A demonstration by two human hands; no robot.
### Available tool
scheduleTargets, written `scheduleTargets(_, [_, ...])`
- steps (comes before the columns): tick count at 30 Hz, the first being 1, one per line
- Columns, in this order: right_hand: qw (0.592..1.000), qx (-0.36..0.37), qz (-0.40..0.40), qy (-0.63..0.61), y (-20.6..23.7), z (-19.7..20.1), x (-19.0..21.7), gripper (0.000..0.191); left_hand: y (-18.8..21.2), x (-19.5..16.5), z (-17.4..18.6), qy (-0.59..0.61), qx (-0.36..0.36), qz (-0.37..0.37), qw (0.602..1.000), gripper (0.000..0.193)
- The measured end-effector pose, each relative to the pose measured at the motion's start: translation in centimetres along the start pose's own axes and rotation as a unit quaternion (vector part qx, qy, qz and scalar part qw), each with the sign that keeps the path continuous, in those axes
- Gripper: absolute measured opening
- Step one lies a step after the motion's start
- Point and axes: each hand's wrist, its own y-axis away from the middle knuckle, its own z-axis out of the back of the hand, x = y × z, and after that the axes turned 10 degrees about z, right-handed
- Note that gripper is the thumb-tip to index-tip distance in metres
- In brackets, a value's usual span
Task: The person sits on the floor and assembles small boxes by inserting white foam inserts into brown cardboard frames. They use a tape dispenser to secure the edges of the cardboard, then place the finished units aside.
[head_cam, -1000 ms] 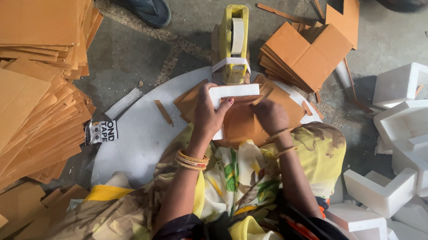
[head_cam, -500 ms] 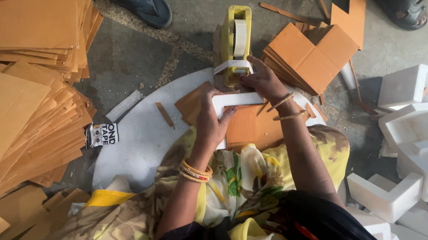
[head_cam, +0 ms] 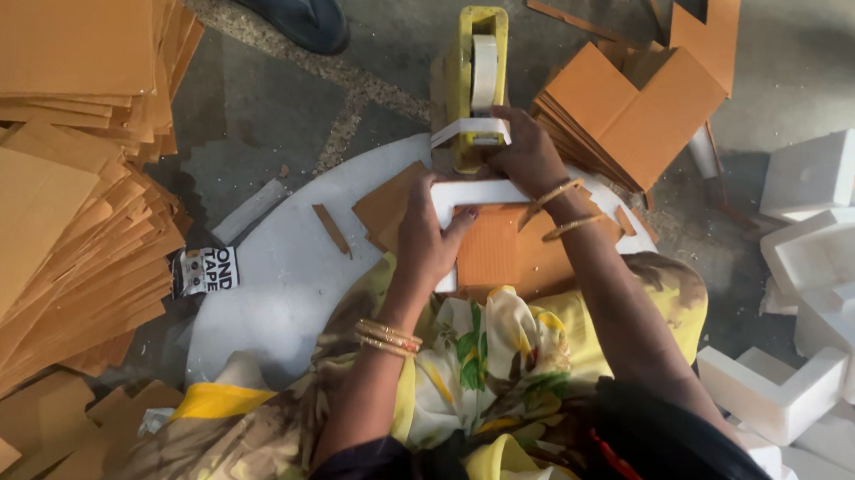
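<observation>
We are watching the white foam piece (head_cam: 489, 194) sitting on brown card (head_cam: 493, 250) at the middle of the round white board (head_cam: 280, 280), just below the yellow tape dispenser (head_cam: 471, 77). The left hand (head_cam: 428, 240) is pressing down flat on foam and card, fingers spread. The right hand (head_cam: 527, 153) is pinching the tape end (head_cam: 465, 129) at the dispenser's mouth. By our reckoning, taping is underway; the next move needs a steady pull across the foam.
</observation>
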Motion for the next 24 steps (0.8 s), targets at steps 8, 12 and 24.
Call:
scheduleTargets(8, [0.975, -0.003, -0.097, -0.198, 4.3, 0.3, 2.7, 0.084, 4.4, -0.8, 1.0, 0.015, 0.000, -0.097, 0.995, 0.054])
scheduleTargets(12, [0.995, 0.022, -0.053, -0.082, 6.5, 0.7, 3.7, 0.089, 6.3, -1.0, 1.3, 0.007, 0.003, -0.116, 0.993, 0.052])
scheduleTargets(24, [0.990, 0.050, -0.064, -0.115, 9.6, 0.7, 4.9, 0.082, 8.5, -0.4, 1.2, -0.017, -0.018, -0.152, 0.988, 0.053])
